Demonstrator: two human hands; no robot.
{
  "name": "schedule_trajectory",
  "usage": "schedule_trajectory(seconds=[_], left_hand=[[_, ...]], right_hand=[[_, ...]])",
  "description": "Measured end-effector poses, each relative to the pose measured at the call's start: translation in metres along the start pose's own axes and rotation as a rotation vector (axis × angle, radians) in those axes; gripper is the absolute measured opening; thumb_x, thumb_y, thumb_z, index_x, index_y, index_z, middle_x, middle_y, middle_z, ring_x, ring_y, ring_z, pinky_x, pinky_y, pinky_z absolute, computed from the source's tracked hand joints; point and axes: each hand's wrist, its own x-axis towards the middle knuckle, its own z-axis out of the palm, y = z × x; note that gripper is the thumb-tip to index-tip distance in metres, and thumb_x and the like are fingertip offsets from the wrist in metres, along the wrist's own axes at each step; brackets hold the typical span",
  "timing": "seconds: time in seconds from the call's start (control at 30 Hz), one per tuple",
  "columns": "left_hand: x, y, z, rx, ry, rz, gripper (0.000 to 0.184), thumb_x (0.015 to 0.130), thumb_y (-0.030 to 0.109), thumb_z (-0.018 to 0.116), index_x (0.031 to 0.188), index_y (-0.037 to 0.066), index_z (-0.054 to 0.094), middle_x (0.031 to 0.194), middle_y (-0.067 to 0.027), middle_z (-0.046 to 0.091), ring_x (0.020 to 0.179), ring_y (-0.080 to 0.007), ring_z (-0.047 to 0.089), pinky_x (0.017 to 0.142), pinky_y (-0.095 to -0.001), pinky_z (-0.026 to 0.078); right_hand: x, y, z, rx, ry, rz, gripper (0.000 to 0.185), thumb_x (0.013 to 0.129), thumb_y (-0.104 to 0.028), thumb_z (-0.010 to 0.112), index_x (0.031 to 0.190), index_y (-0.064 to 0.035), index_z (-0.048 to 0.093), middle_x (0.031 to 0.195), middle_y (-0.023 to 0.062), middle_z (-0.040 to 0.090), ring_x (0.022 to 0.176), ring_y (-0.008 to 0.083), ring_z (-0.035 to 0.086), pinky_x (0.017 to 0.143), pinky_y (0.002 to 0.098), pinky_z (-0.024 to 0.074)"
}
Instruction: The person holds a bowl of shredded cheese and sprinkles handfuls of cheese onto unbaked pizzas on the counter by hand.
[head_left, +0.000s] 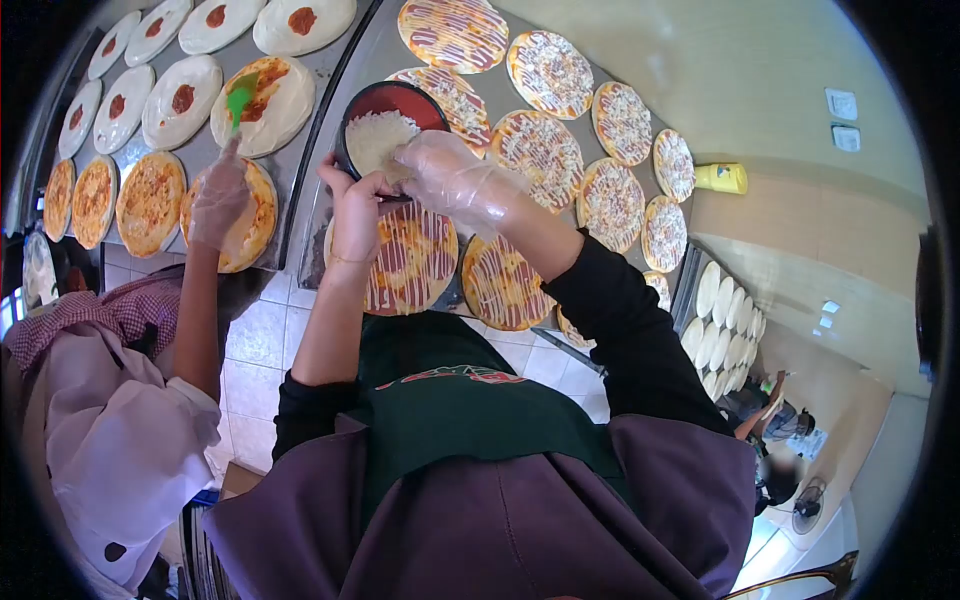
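Shredded white topping (372,135) sits inside a round black bowl with a red inside (424,103), heaped toward the bowl's 9 o'clock wall. The bare left hand (355,208) grips the bowl at its 7 o'clock edge. The right hand (445,178), in a clear plastic glove, comes over the rim at about 4 o'clock, fingers bunched at the topping's edge; whether they pinch any cannot be told. From those fingertips the heap lies toward 10 o'clock, so the right hand is nearer to it; neither bowl nor heap shows a clear long axis.

Just beyond the left wrist, at the bowl's 6 o'clock, lies a striped pizza (412,270); a second striped pizza (506,287) lies at 5 o'clock. Farther out, a white-topped pizza (538,155) lies at 3 o'clock. Well apart at about 9 o'clock, a co-worker's gloved hand (220,202) holds a green spatula (241,97) against dough. A yellow bottle (722,178) lies far off toward 3 o'clock.
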Motion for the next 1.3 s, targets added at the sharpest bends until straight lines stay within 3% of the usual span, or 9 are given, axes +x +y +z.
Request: schedule_trajectory(seconds=[0.27, 0.37, 0.43, 0.57, 0.73, 0.8, 1.03, 1.2, 1.3], left_hand=[[0.006, -0.007, 0.010, -0.013, -0.064, -0.047, 0.065, 0.068, -0.004, 0.045, 0.125, 0.012, 0.018, 0.117, -0.0158, 0.041, 0.094, -0.0280, 0.055, 0.069, -0.0420, 0.057], [0.009, -0.007, 0.012, -0.037, -0.065, -0.036, 0.065, 0.069, -0.003, 0.046, 0.125, 0.012, 0.018, 0.118, -0.0155, 0.040, 0.096, -0.0289, 0.054, 0.069, -0.0437, 0.057], [0.013, -0.008, 0.011, -0.038, -0.062, -0.020, 0.065, 0.069, -0.004, 0.046, 0.125, 0.012, 0.018, 0.119, -0.0154, 0.040, 0.097, -0.0295, 0.054, 0.069, -0.0446, 0.057], [0.022, -0.005, 0.004, -0.074, -0.003, -0.020, 0.060, 0.069, -0.004, 0.045, 0.121, 0.012, 0.021, 0.120, -0.0157, 0.039, 0.102, -0.0325, 0.053, 0.069, -0.0485, 0.057], [0.028, 0.002, -0.012, -0.119, 0.036, 0.023, 0.057, 0.069, -0.006, 0.045, 0.118, 0.011, 0.022, 0.119, -0.0163, 0.039, 0.105, -0.0346, 0.052, 0.068, -0.0501, 0.058], [0.026, 0.007, -0.022, -0.115, 0.034, 0.034, 0.058, 0.069, -0.007, 0.044, 0.119, 0.011, 0.021, 0.120, -0.0165, 0.040, 0.103, -0.0345, 0.054, 0.068, -0.0489, 0.058], [0.003, 0.027, -0.047, -0.117, -0.021, 0.042, 0.059, 0.069, -0.007, 0.041, 0.121, 0.012, 0.020, 0.124, -0.0164, 0.041, 0.102, -0.0334, 0.057, 0.075, -0.0480, 0.057], [-0.014, 0.038, -0.056, -0.149, -0.013, 0.008, 0.071, 0.069, -0.007, 0.041, 0.132, 0.014, 0.017, 0.128, -0.0144, 0.040, 0.105, -0.0326, 0.055, 0.078, -0.0477, 0.056], [-0.015, 0.040, -0.062, -0.169, -0.013, -0.021, 0.075, 0.068, -0.007, 0.040, 0.136, 0.015, 0.019, 0.131, -0.0132, 0.039, 0.108, -0.0317, 0.054, 0.078, -0.0464, 0.056]], right_hand=[[-0.008, -0.004, -0.005, 0.329, 0.145, 0.315, 0.041, 0.065, -0.014, 0.068, 0.105, -0.0049, 0.066, 0.094, 0.0208, 0.064, 0.091, 0.0317, 0.062, 0.085, 0.0339, 0.0473], [-0.008, 0.016, 0.005, 0.700, 0.191, 0.392, 0.036, 0.068, -0.011, 0.070, 0.102, 0.0006, 0.066, 0.089, 0.0179, 0.066, 0.084, 0.0262, 0.064, 0.080, 0.0305, 0.0485], [-0.009, 0.016, 0.001, 1.389, 0.357, 0.404, 0.028, 0.074, -0.007, 0.071, 0.099, 0.0053, 0.065, 0.089, 0.0129, 0.066, 0.080, 0.0204, 0.063, 0.077, 0.0279, 0.0490], [-0.011, 0.034, -0.008, 1.754, 0.491, 0.420, 0.017, 0.080, 0.001, 0.065, 0.096, 0.0058, 0.061, 0.092, 0.0116, 0.063, 0.081, 0.0190, 0.061, 0.074, 0.0287, 0.0496], [-0.017, 0.088, -0.001, 1.833, 0.513, 0.393, 0.022, 0.080, 0.004, 0.063, 0.101, 0.0080, 0.059, 0.093, 0.0127, 0.063, 0.084, 0.0202, 0.061, 0.075, 0.0294, 0.0503], [-0.020, 0.101, 0.006, 1.624, 0.549, 0.593, 0.025, 0.079, 0.004, 0.063, 0.103, 0.0091, 0.058, 0.091, 0.0130, 0.063, 0.081, 0.0196, 0.062, 0.074, 0.0280, 0.0509], [-0.033, 0.121, 0.042, 1.280, 0.586, 0.605, 0.027, 0.080, 0.003, 0.060, 0.106, 0.0081, 0.058, 0.093, 0.0124, 0.062, 0.081, 0.0177, 0.062, 0.074, 0.0275, 0.0516], [-0.038, 0.085, 0.042, 0.752, 0.473, 0.725, 0.022, 0.078, -0.002, 0.065, 0.096, 0.0089, 0.063, 0.087, 0.0114, 0.064, 0.074, 0.0159, 0.063, 0.072, 0.0247, 0.0511], [-0.037, 0.092, 0.061, 0.941, 0.571, 0.659, 0.022, 0.072, -0.013, 0.068, 0.090, -0.0006, 0.069, 0.077, 0.0079, 0.068, 0.064, 0.0112, 0.063, 0.063, 0.0244, 0.0489]])
